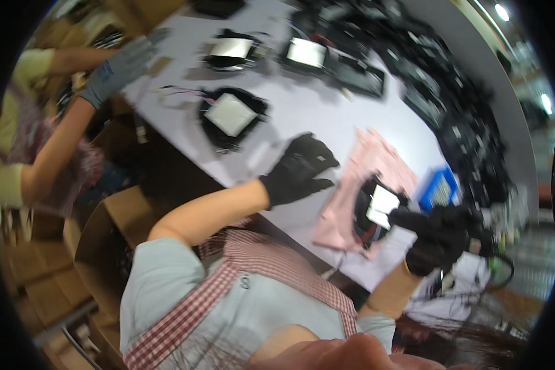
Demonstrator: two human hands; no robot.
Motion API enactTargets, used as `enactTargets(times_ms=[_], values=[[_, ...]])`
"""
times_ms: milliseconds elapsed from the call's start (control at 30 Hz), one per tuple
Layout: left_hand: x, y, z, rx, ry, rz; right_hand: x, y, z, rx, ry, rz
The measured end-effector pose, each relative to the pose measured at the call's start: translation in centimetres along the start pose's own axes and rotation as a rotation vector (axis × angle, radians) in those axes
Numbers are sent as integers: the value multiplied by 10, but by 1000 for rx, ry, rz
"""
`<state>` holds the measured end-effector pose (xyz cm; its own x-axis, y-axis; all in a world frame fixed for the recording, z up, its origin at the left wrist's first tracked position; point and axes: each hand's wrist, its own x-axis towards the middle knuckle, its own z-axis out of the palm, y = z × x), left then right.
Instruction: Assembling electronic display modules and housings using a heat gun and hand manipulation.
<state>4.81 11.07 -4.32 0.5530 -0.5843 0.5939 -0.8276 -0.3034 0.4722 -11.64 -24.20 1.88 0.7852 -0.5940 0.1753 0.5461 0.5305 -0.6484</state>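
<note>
My left hand (301,168), in a black glove, hovers over the white table with fingers curved and thumb held apart; nothing shows between them. It is nearest the left edge of a pink cloth (382,154). On that cloth lies a round black part (364,206) with a white square (383,205) on top and thin wires at its lower side. My right hand (438,239), also black-gloved, is at the right side of this part, fingers reaching toward the white square. Blur and the dark glove hide whether it grips anything.
Similar black parts with white squares (230,115) sit across the table (314,114). A dark heap of parts (462,123) lines the far right side. A blue box (438,188) stands beyond my right hand. At left, a co-worker's grey-gloved hand (118,71) reaches over the edge near cardboard boxes (43,271).
</note>
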Motion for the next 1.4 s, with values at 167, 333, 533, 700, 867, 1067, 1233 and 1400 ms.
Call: enactTargets(times_ms=[167,333,533,700,867,1067,1233,1400], values=[[38,49,2,-151,-172,-3,-14,39,132,-380,-322,-227],[49,67,41,-164,-165,22,-15,32,125,-364,-368,-194],[55,71,60,-132,-198,37,-15,32,121,-394,-356,-213],[57,69,60,-127,-252,23,-14,33,119,-431,-358,-246],[54,67,64,-156,-209,33,-11,35,119,-421,-363,-250],[53,64,63,-204,-236,38,-15,39,122,-412,-344,-245],[55,65,66,-214,-222,51,1,38,115,-487,-429,-271],[57,61,66,-235,-242,77,17,53,49,-267,-589,130]])
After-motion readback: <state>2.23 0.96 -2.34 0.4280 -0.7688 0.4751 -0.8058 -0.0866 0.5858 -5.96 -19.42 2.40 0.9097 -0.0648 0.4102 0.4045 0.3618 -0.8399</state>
